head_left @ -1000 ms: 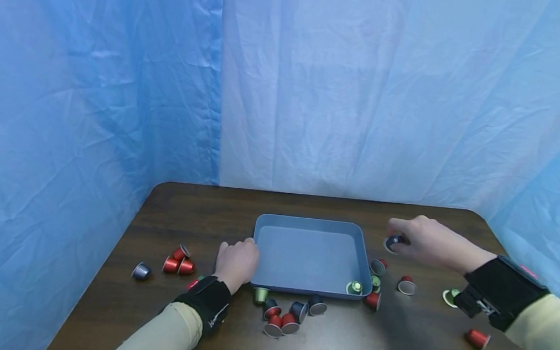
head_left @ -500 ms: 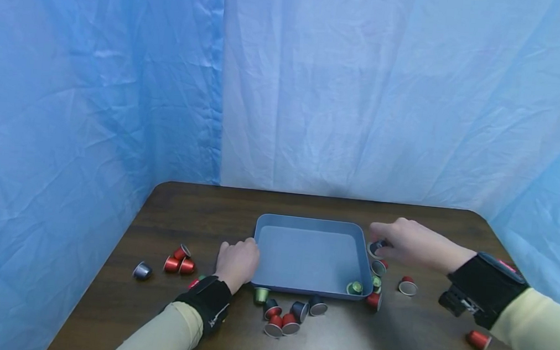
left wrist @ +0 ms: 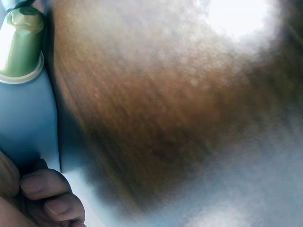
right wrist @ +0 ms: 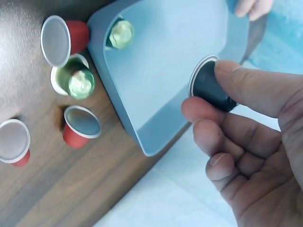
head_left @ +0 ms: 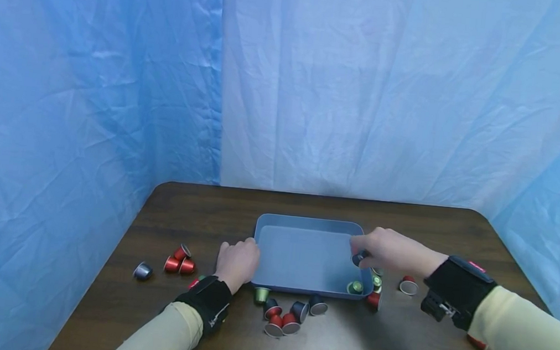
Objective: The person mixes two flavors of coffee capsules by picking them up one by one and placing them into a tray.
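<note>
Over the right side of a blue-grey tray (head_left: 300,291), my right hand (head_left: 393,249) pinches a dark coffee capsule (right wrist: 211,86) between thumb and fingertips, its foil lid tilted sideways. The capsule is above the tray floor. My left hand (head_left: 237,263) grips the tray's left rim with curled fingers; in the left wrist view its fingers (left wrist: 47,187) lie against the tray wall. One green capsule (head_left: 355,287) sits inside the tray's near right corner. Red and green capsules, including a red capsule (right wrist: 78,35), stand along the tray's right side.
In front of the tray lie a green capsule (head_left: 261,295) and several dark and red capsules (head_left: 291,325). Red capsules (head_left: 179,263) and a dark capsule (head_left: 142,271) lie at the left. A red capsule (head_left: 408,285) is to the right. Blue curtains (head_left: 307,88) surround the table.
My right hand has moved left with the dark capsule, from the table right of the tray to above the tray's right side. The left hand stays on the rim.
</note>
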Demonstrator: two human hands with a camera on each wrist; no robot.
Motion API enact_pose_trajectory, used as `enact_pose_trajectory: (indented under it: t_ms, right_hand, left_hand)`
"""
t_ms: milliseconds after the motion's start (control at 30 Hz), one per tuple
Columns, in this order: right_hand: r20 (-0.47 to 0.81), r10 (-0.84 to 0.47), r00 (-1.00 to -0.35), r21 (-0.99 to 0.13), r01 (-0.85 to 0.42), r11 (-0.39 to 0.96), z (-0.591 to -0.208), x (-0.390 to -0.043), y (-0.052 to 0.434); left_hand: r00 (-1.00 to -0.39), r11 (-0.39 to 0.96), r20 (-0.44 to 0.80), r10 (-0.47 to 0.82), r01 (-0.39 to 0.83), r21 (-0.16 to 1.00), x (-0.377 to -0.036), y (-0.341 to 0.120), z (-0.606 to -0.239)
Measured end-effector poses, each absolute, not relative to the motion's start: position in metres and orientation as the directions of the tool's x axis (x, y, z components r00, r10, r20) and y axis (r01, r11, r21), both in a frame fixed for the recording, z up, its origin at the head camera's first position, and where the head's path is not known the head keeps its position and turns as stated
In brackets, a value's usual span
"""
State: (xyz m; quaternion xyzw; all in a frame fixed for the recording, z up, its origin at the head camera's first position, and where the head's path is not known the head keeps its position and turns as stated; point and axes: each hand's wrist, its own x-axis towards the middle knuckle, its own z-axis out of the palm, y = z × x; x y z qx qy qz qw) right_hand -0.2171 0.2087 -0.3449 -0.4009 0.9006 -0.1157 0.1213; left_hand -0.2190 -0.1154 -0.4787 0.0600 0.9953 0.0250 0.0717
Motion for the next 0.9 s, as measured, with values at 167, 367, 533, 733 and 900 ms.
enact_pose_trajectory:
  t_ms: [167, 367, 533, 733, 900]
  right_hand:
    - [-0.159, -0.738, -0.656, -0.319, -0.673, 0.667, -0.352, -0.215, 0.201]
    - [-0.243, -0.683, -0.689, -0.315, -0.610, 0.727, -0.359, -0.212, 0.193]
    - [-0.272, -0.660, -0.700, -0.308, -0.587, 0.749, -0.367, -0.210, 0.187]
    - [-0.308, -0.638, -0.706, -0.308, -0.560, 0.769, -0.374, -0.208, 0.182]
    - [-0.319, -0.643, -0.696, -0.305, -0.567, 0.765, -0.380, -0.208, 0.180]
  left_hand:
    - [-0.982, 0.991, -0.140, 0.125, 0.119, 0.056, -0.219, -0.116, -0.480]
    - [-0.982, 0.991, -0.136, 0.128, 0.121, 0.056, -0.218, -0.116, -0.480]
    - [-0.983, 0.992, -0.143, 0.119, 0.111, 0.059, -0.217, -0.115, -0.478]
    - [-0.983, 0.992, -0.146, 0.115, 0.105, 0.071, -0.216, -0.114, -0.477]
    - [-0.984, 0.993, -0.140, 0.108, 0.100, 0.065, -0.215, -0.114, -0.477]
